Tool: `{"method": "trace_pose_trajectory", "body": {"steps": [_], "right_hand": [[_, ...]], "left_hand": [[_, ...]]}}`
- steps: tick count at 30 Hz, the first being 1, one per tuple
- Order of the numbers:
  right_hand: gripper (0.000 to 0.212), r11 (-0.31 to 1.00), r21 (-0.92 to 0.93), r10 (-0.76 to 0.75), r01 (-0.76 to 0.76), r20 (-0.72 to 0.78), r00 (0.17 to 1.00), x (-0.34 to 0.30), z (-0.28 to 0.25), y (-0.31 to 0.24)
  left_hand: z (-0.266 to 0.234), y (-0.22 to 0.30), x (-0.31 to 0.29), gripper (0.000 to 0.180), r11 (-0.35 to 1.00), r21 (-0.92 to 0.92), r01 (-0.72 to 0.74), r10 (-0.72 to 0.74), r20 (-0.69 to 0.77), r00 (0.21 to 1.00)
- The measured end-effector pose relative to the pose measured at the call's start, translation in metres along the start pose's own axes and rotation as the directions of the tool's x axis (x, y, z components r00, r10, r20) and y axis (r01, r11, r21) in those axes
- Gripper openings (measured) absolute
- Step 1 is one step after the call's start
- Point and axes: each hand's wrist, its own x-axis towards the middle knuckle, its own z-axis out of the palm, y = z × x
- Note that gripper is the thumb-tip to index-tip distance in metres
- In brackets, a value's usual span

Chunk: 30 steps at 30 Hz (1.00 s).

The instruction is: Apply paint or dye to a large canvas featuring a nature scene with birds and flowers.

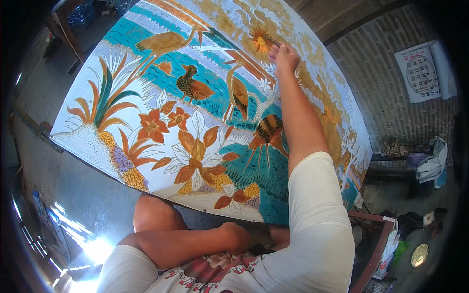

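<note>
A large white cloth (68, 115) stretches out in front of me, painted with birds, plants and teal water. My right hand (285, 57) reaches over its far part, fingers pinched around a slim, dark brush (273, 44). The brush tip is at a yellow and orange sunburst shape (260, 41) among brown swirls. My fingers partly cover the brush. Near my lap, below the cloth's near edge, lies my left hand (235, 238), its forearm across my front; its fingers are turned away and hidden. A brown wading bird (163, 44) and an orange flower (152, 125) are painted farther left.
A calendar (417, 72) hangs on the brick wall at the right. Crumpled bags (432, 163) lie on a dark bench there. A reddish frame (373, 244) stands at my lower right, with a round golden lid-like object (419, 255) beyond it.
</note>
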Motion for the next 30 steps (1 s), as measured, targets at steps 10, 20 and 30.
{"method": "trace_pose_trajectory", "body": {"steps": [10, 20, 30], "right_hand": [[0.023, 0.985, 0.053, 0.169, -0.165, -0.072, 0.983, -0.012, -0.035, -0.006], [0.021, 0.637, 0.604, 0.440, -0.479, 0.226, 0.869, -0.232, -0.259, 0.003], [0.021, 0.791, 0.609, 0.484, -0.061, -0.562, 0.671, -0.496, -0.652, -0.051]], "left_hand": [[-0.011, 0.001, 0.002, 0.034, 0.999, 0.019, 0.030, -0.032, 0.110, 0.993], [0.016, -0.016, 0.032, 0.053, 0.997, -0.026, 0.071, -0.060, 0.281, 0.958], [0.055, -0.051, 0.065, 0.065, 0.737, -0.016, 0.676, -0.524, 0.618, 0.585]]}}
